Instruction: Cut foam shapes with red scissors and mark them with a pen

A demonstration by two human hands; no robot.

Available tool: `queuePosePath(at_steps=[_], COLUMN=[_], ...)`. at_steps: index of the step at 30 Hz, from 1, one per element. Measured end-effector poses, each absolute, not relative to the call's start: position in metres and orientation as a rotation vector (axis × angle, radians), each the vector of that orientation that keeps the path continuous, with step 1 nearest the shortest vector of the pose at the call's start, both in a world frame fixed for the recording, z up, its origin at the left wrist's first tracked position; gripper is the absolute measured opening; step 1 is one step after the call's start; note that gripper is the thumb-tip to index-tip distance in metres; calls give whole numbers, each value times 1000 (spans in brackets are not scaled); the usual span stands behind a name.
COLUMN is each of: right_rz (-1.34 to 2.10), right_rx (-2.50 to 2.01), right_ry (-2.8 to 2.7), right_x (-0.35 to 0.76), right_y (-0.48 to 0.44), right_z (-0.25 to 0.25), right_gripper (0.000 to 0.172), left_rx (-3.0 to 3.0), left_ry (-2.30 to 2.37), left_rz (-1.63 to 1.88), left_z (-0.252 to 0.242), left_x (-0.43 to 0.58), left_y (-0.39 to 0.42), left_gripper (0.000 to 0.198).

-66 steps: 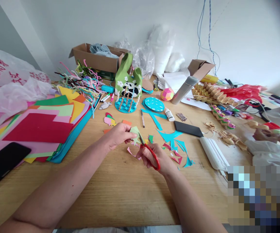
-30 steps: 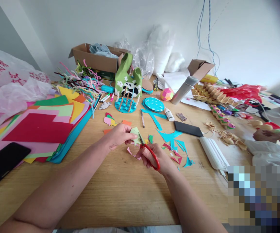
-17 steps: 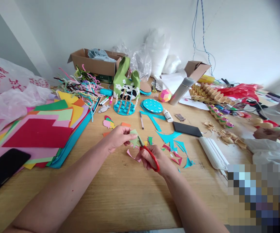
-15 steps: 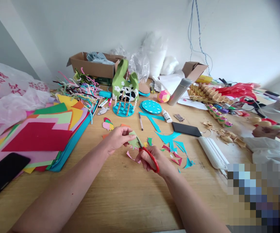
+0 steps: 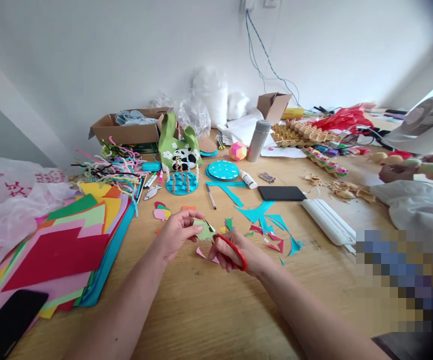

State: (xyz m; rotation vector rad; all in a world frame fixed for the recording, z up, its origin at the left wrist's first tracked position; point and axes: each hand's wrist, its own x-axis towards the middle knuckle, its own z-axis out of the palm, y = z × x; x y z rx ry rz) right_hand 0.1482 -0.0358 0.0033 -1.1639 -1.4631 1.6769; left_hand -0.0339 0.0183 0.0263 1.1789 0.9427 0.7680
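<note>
Between the thumb and fingers of my left hand (image 5: 180,231) is a small light green felt-like piece (image 5: 202,231) with a jagged edge. My right hand (image 5: 239,251) grips red-handled scissors (image 5: 236,246), whose parted blades point up and left at the green piece. Around my hands lie small offcuts: a dark green scrap (image 5: 229,223), pink slivers (image 5: 201,252), red scraps (image 5: 274,244) and large blue cut strips (image 5: 256,214). Just beyond my left hand rest some rounded coloured cutouts (image 5: 160,212).
Coloured sheets (image 5: 56,255) and a black phone (image 5: 13,320) lie at left. Farther back stand a blue round base with twisted posts (image 5: 181,184), blue discs (image 5: 223,171), a glue bottle (image 5: 248,180) and a grey flask (image 5: 259,141). At right, another person's hand (image 5: 392,172) holds something pale.
The view has tilted up and turned slightly right. The scissor blades look more open against the light green piece, which has turned slightly; both hands keep their holds.
</note>
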Motion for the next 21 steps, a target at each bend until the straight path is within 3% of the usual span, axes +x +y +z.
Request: queuePosePath(at_steps=[21], right_rz=[1730], right_rx=[-986], right_ry=[-1440], right_x=[150], right_y=[-33], right_z=[-3], right_gripper=[76], left_rx=[969], left_ry=[1013], left_rz=[807], left_z=[27], left_x=[-29], left_y=[17], left_gripper=[41])
